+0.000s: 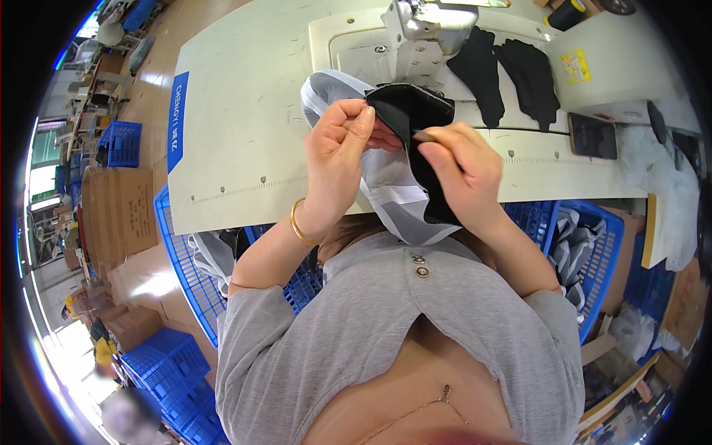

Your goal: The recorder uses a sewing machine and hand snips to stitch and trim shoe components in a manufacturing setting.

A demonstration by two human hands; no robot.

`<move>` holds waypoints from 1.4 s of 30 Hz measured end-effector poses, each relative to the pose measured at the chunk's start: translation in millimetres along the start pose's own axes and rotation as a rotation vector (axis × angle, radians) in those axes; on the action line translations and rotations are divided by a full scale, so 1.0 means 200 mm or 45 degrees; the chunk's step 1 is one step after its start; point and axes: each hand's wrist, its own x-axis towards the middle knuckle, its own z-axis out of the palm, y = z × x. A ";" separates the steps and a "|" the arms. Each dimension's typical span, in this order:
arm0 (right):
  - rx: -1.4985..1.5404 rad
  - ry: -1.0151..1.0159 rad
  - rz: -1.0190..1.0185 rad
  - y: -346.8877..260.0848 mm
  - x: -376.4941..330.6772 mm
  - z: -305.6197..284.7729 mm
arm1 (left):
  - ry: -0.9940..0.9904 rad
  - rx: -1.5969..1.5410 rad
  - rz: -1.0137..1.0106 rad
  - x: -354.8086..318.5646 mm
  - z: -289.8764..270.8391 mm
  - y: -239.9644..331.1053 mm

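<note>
A black fabric piece point(423, 111), joined to grey and white cloth point(393, 189), hangs over the table's front edge in front of my body. My left hand point(337, 152) is closed on its left side, thumb and fingers pinching the black edge. Close by on the right, my right hand point(467, 170) is closed with its fingertips against the black cloth. A small dark tip shows between its thumb and fingers; what it is I cannot make out. Part of the black cloth runs down behind this hand.
Just beyond the cloth stands a sewing machine point(426, 44). Black cut pieces point(530, 81) lie to its right, near a phone point(592, 136) and a black thread cone point(567, 13). Blue baskets point(604, 274) with grey cloth stand under the table edge; cardboard boxes point(119, 215) are at left.
</note>
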 end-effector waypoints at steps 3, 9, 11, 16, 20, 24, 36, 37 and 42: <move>0.177 0.182 0.098 -0.01 0.00 -0.02 | 0.246 -0.053 0.111 -0.04 -0.07 0.01; 0.493 0.132 0.258 0.00 -0.06 -0.01 | 1.009 0.034 0.604 -0.28 -0.64 0.32; 0.544 0.127 0.265 0.01 -0.06 0.01 | 1.049 0.175 0.767 -0.52 -0.96 0.50; 0.496 -0.008 0.250 0.02 -0.04 0.09 | 1.565 1.094 0.830 -1.05 -1.43 0.94; 0.442 -0.103 0.173 0.00 -0.03 0.19 | 1.662 2.318 0.147 -1.21 -1.56 0.83; 0.471 -0.136 0.278 -0.03 -0.05 0.22 | 1.497 2.040 -0.542 -1.22 -1.77 0.20; 0.033 -0.271 0.275 -0.03 -0.13 0.11 | 0.717 2.129 -1.291 -1.40 -2.50 -0.92; -0.009 -0.220 0.263 -0.02 -0.12 0.09 | 0.578 2.010 -1.143 -1.35 -2.50 -0.88; -0.681 0.371 0.129 0.27 0.02 -0.40 | 0.754 2.288 -1.346 -1.17 -2.10 -0.55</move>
